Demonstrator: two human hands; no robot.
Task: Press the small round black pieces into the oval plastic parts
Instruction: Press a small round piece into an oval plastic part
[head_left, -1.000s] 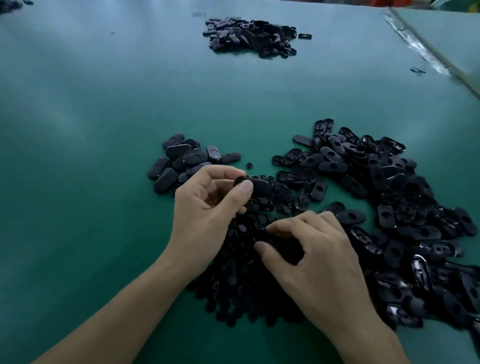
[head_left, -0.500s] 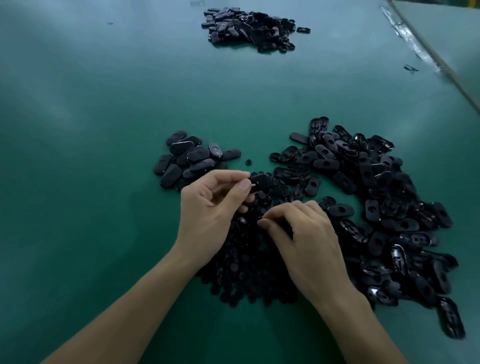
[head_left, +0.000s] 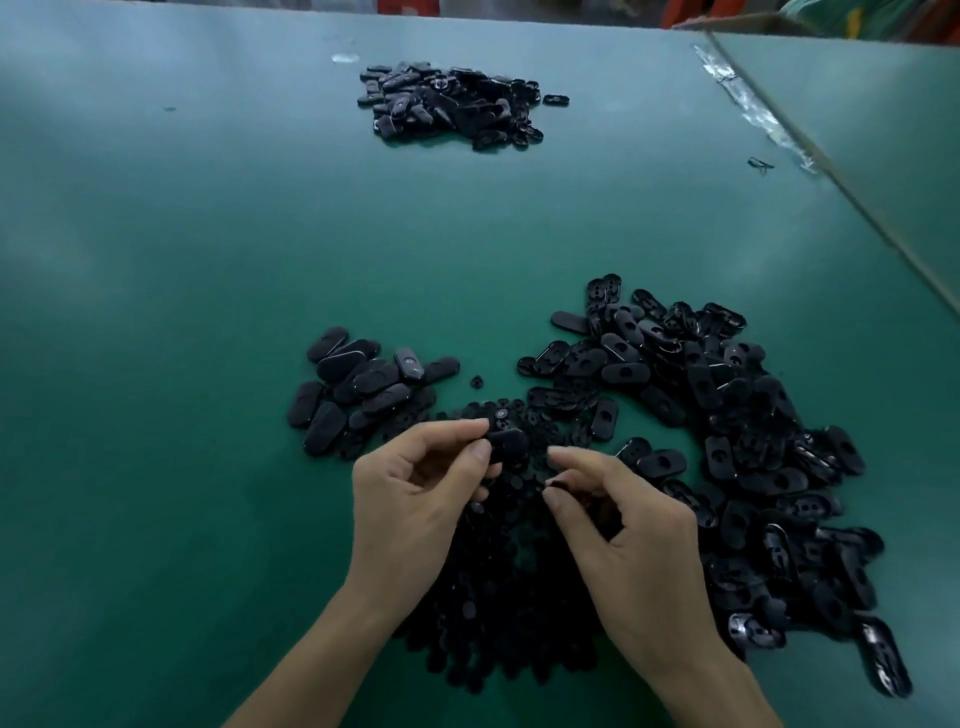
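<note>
The right hand (head_left: 639, 535) now pinches what looks like a small round black piece (head_left: 555, 484) between thumb and forefinger. It is lifted clear of the heap of round pieces (head_left: 498, 571), where those fingers were digging a second ago. The left hand (head_left: 415, 499) grips an oval plastic part (head_left: 506, 444) between thumb and fingertips, as before, just beside the pinched piece but apart from it. The pick seems done, and pressing-in comes next. No tray or bin is in view. The open ovals (head_left: 727, 415) lie loose on the green table (head_left: 208, 260) to the right, a smaller group of ovals (head_left: 353, 389) lies to the left, and a far pile (head_left: 447, 104) lies beyond.
</note>
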